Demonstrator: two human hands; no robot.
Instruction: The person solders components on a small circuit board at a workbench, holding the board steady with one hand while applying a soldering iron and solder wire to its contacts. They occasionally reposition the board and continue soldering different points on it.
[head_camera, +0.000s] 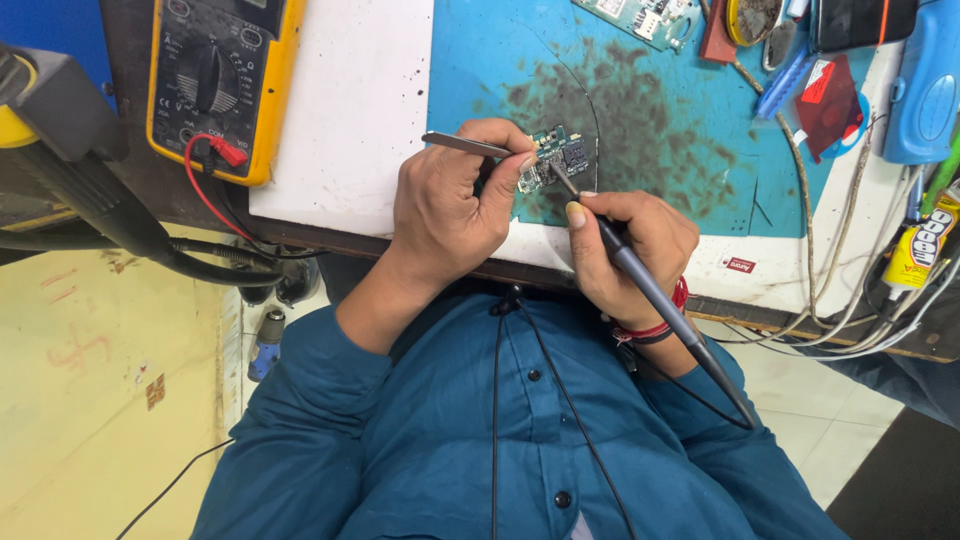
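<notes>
Hands meet over a small circuit board (548, 160) on the stained blue mat (650, 110). The left hand (450, 205) pinches metal tweezers (465, 144); the right hand (630, 250) grips a soldering iron (650, 290), its tip touching the board. Far left sits a yellow meter (215, 80); far right, a yellow glue tube (925, 245).

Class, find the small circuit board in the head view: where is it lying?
The circuit board lies at centre on the blue mat, between the left hand and right hand.
</notes>
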